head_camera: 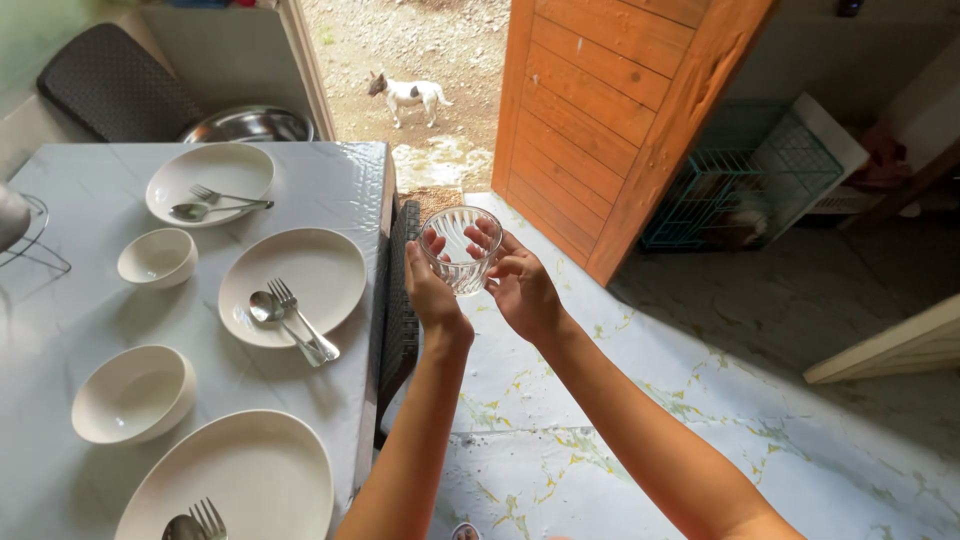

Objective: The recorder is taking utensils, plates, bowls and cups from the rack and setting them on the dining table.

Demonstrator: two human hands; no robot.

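Clear ribbed glass (461,248), held up beside the table (340,170): left hand (432,290) and right hand (520,285) cup it, fingers curled against its wall, above the tiled floor (620,400)

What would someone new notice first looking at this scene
The clear glass stands out, held up in the middle by the left hand and right hand, off the table's edge. On the white table at left lie plates with spoons and forks. A white dog stands outside the open doorway.
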